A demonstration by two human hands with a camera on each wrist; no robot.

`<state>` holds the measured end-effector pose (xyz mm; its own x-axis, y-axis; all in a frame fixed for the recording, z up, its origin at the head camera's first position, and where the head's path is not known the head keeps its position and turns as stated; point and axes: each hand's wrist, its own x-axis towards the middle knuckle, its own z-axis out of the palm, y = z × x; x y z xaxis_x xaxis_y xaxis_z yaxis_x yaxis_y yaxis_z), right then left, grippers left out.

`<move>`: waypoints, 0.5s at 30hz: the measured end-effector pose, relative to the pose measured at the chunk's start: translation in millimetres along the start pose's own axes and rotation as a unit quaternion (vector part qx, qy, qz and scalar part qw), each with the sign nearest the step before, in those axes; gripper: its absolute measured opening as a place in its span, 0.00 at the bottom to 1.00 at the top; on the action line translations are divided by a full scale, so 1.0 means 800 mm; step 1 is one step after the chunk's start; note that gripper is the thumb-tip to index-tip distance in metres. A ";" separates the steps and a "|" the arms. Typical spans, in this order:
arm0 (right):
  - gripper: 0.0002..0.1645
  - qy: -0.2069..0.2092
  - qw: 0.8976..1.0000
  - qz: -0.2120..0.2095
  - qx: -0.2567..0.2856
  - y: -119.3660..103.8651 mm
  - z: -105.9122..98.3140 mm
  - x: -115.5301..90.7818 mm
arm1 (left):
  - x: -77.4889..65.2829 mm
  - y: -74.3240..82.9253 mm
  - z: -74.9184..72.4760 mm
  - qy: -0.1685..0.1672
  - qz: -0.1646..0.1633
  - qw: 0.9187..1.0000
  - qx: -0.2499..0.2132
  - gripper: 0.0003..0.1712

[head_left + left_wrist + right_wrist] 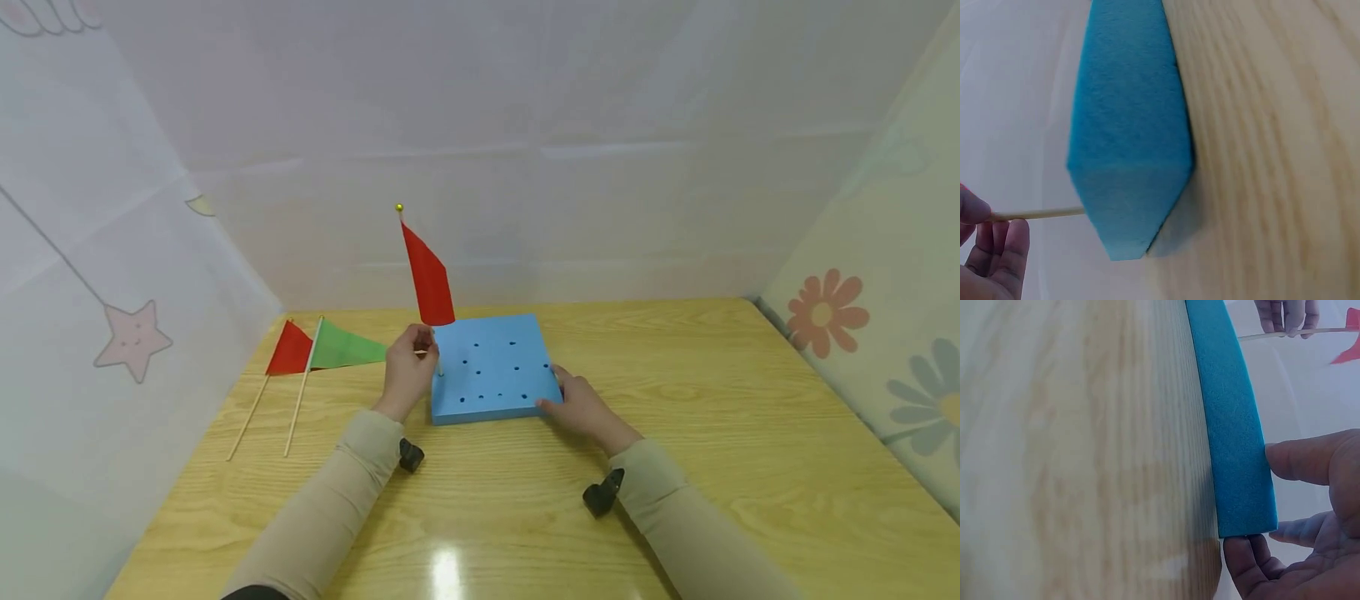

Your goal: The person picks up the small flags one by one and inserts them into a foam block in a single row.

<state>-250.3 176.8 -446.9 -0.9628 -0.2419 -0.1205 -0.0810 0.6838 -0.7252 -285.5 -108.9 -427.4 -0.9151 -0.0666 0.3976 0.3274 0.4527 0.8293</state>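
My left hand (408,371) pinches the thin wooden stick (1038,214) of a small red flag (431,279), which stands nearly upright with a gold ball at its top. The stick's lower end meets a blue foam board (495,383) at a hole near its left edge. How deep it sits I cannot tell. At the board's right front corner, my right hand (581,406) grips the edge. Its thumb (1300,457) lies on the upper face and its fingers are against the side, as the right wrist view shows. Several small dark holes dot the board.
Left of the board, another red flag (288,350) and a green flag (345,346) lie on the wooden table (712,375), sticks toward me. The green cloth reaches close to my left hand. Pale printed curtains (525,167) enclose the back and sides.
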 end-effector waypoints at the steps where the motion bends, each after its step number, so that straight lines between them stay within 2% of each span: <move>1: 0.45 -0.001 1.000 0.002 0.002 -0.001 0.000 -0.001 | -0.001 -0.001 0.001 -0.001 0.001 1.000 0.004 0.08; 6: 0.45 -0.006 1.000 0.005 0.004 -0.005 0.000 -0.004 | -0.005 -0.007 0.003 -0.009 0.003 1.000 0.024 0.06; 15: 0.45 -0.009 1.000 -0.005 -0.006 0.000 -0.004 0.001 | -0.002 -0.003 -0.001 -0.051 -0.015 0.998 0.042 0.04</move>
<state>-251.9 178.8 -444.6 -0.9569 -0.2620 -0.1254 -0.0944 0.6888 -0.7188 -284.5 -110.9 -429.8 -0.9447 0.0078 0.3278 0.2829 0.5249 0.8028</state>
